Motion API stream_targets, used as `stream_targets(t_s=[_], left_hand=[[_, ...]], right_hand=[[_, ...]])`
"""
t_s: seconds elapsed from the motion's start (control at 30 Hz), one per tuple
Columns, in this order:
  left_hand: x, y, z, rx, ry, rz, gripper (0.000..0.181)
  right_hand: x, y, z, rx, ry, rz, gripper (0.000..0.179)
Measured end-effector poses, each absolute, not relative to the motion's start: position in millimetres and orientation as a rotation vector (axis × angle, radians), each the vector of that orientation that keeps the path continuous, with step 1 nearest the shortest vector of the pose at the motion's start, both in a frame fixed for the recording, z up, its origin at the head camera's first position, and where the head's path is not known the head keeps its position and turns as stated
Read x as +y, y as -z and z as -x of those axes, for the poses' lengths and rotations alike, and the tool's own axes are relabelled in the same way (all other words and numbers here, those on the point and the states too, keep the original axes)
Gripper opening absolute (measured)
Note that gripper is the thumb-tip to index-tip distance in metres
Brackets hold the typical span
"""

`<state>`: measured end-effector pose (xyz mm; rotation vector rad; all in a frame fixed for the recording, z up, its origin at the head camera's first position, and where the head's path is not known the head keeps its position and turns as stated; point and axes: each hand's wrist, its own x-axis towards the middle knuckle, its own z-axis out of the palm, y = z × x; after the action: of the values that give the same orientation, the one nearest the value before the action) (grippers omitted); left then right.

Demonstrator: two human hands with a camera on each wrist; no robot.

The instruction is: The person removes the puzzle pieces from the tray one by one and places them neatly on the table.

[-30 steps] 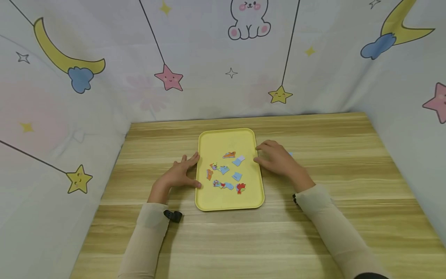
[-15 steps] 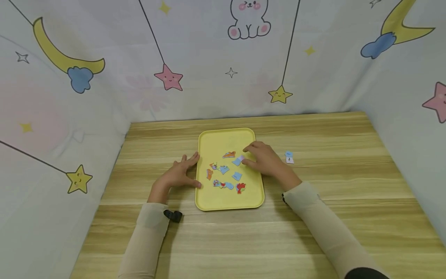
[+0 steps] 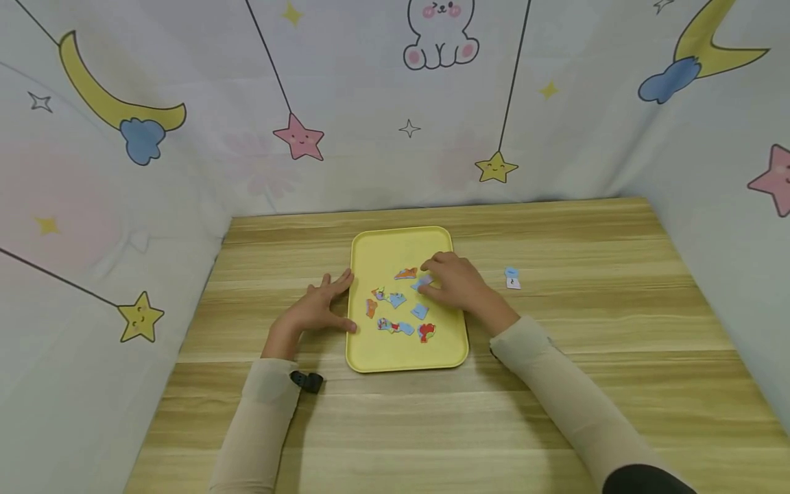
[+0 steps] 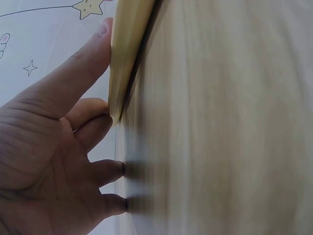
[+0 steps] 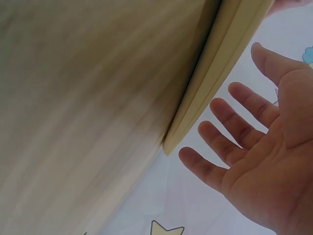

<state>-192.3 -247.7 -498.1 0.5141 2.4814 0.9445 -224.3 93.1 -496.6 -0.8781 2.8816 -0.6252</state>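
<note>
Blue-and-lilac piece [image 3: 420, 283] on right half of tray [image 3: 398, 357], between thumb and fingertips of right hand [image 3: 457, 280] as seen from head view. Right fingers spread, relaxed, no grip; contact: cannot tell. Nearby: orange, blue and red pieces [image 3: 426, 333]. At tray's left rim: left hand [image 3: 317, 307], fingers spread, thumb touching, nothing gripped. On bench [image 3: 395, 439], right of tray: blue-and-white piece [image 3: 512, 278].
</note>
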Motion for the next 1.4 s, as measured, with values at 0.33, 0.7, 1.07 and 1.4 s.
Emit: stream_targets(t_s=[0.33, 0.7, 1.07, 1.4], left_hand=[[-246, 496, 193, 2.484, -0.944, -0.508, 0.117], [-247, 496, 192, 2.482, -0.931, -0.495, 0.117], [-248, 497, 192, 2.475, -0.941, -0.487, 0.117], [-247, 497, 192, 2.473, -0.933, -0.492, 0.117]], right_hand=[[82, 495, 226, 2.897, 0.451, 0.777, 0.052], [77, 498, 228, 2.879, 0.295, 0.786, 0.044], [79, 496, 224, 2.874, 0.347, 0.801, 0.034], [82, 495, 222, 2.877, 0.372, 0.858, 0.033]])
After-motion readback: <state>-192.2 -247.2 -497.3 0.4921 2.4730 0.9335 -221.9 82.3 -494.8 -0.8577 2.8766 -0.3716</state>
